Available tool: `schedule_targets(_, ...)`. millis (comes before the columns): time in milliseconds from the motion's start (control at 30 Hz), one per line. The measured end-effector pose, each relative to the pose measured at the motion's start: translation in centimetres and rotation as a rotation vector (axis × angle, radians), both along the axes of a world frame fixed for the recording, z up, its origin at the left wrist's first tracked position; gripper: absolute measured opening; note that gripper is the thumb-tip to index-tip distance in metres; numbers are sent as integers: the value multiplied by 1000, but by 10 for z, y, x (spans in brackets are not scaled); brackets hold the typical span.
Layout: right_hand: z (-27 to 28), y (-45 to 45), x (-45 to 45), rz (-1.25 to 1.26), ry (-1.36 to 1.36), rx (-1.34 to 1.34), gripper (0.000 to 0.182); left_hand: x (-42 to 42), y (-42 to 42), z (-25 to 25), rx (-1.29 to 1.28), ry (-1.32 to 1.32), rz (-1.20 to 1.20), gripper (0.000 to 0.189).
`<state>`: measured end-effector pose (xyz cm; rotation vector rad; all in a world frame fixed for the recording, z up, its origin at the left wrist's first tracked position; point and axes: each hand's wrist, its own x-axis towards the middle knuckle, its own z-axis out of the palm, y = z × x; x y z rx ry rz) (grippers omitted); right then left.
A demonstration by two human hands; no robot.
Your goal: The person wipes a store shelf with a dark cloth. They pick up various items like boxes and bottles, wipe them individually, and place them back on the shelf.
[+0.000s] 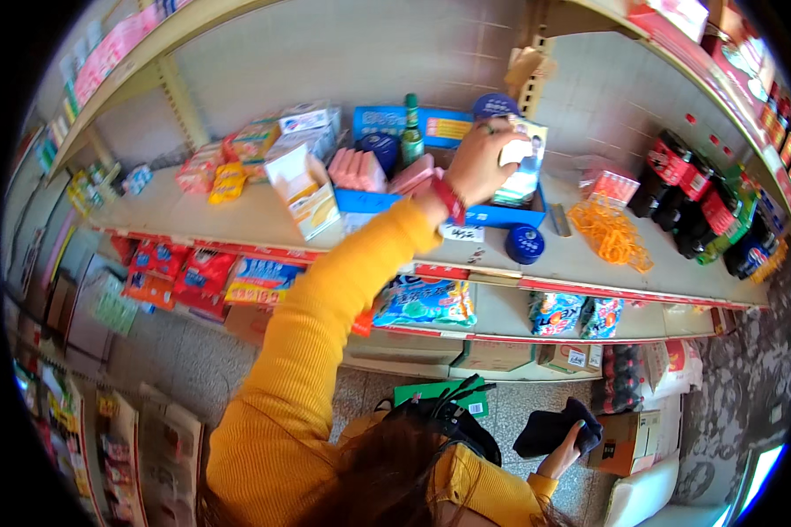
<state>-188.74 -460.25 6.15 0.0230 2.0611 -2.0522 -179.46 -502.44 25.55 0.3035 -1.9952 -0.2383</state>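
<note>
My left hand, with a red band at its wrist, reaches to the shelf, its fingers and thumb closed on the upper part of a pale upright box. That box stands at the right end of a blue display carton; the fingers partly hide it. A round dark blue tin is just behind the hand. In the carton are pink packs, another blue tin and a green bottle. A further blue tin rests before the carton. Low at the right, my right hand holds a dark cloth.
An open white-and-yellow box leans left of the carton. Orange bands and dark drink bottles are to the right. Detergent bags fill part of the lower shelf. A cardboard box stands on the floor beyond my right hand.
</note>
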Motion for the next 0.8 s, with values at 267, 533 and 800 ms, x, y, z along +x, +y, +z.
schedule_targets(267, -25, -38, -33, 582, 532, 113, 36, 163, 1, -28, 252, 62, 450, 34)
schedule_targets(533, -15, -47, -9, 582, 558, 127, 38, 162, -46, -6, 512, -637, 865, 85)
schedule_targets(800, -15, -27, 4, 526, 510, 40, 37, 143, -78, 0, 508, -1015, 889, 79)
